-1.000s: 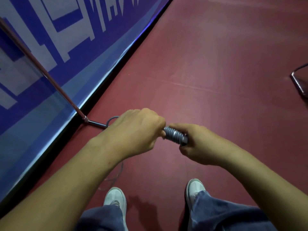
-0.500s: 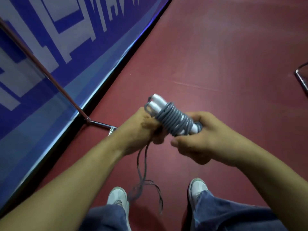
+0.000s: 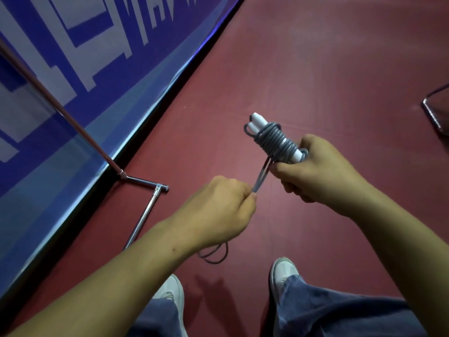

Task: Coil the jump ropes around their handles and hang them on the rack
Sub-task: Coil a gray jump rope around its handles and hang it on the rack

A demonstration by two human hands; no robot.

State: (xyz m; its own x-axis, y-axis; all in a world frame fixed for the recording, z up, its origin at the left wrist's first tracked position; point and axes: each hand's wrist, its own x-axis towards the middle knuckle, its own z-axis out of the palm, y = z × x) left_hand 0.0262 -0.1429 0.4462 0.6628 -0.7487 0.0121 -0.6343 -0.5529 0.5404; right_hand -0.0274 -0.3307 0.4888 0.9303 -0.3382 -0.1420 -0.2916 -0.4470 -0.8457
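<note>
Setting: a person stands on a dark red floor (image 3: 328,69), next to a blue and white banner (image 3: 80,69) that runs along the left side. The view looks down over their bare forearms.
Right hand: the right hand (image 3: 318,171) is held out in front, fingers and thumb curled tightly round the near end of the jump rope bundle.
Handles: two white handles (image 3: 258,120) lie side by side in that grip, tilted, their far ends sticking out up and to the left.
Cord: the grey cord (image 3: 273,142) is wound in many close turns around the middle of both handles.
Left hand: the left hand (image 3: 218,210) sits lower and nearer the body, pinching two strands of the cord between thumb and curled fingers. The strands run taut from the coil down to the pinch.
Loose end: a loop of cord (image 3: 217,257) hangs below the left wrist; I cannot tell whether it touches the floor.
Chrome frame: a chrome frame (image 3: 143,180) stands by the banner, with a slanting pole and a foot bar on the floor, well apart from both hands.
Feet: white shoes (image 3: 283,269) and blue jeans (image 3: 328,312) show at the bottom.
Right edge: part of another metal frame (image 3: 433,115) lies on the floor.
</note>
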